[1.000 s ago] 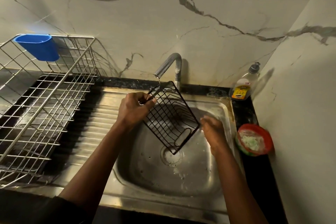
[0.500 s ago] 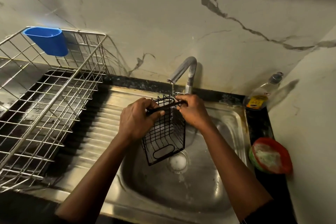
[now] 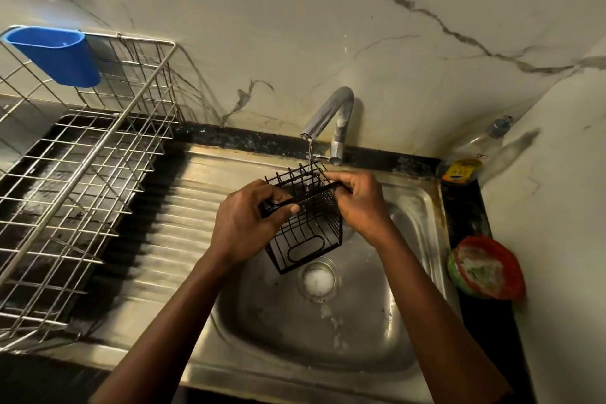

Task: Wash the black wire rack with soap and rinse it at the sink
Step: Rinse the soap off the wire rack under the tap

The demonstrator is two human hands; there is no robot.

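Now that my right hand [image 3: 358, 205] has come up out of the sink [image 3: 423, 203] to join my left hand [image 3: 244, 223], both grip the rack [image 3: 306, 239] by its top rim at frame centre, under the thin stream from the tap [image 3: 331, 115]; I judge rinsing is underway.

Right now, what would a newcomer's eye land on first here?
The left hand and right hand grip a black wire rack above the sink, under a thin stream from the tap. A big steel dish rack with a blue cup hooked on it stands at left.
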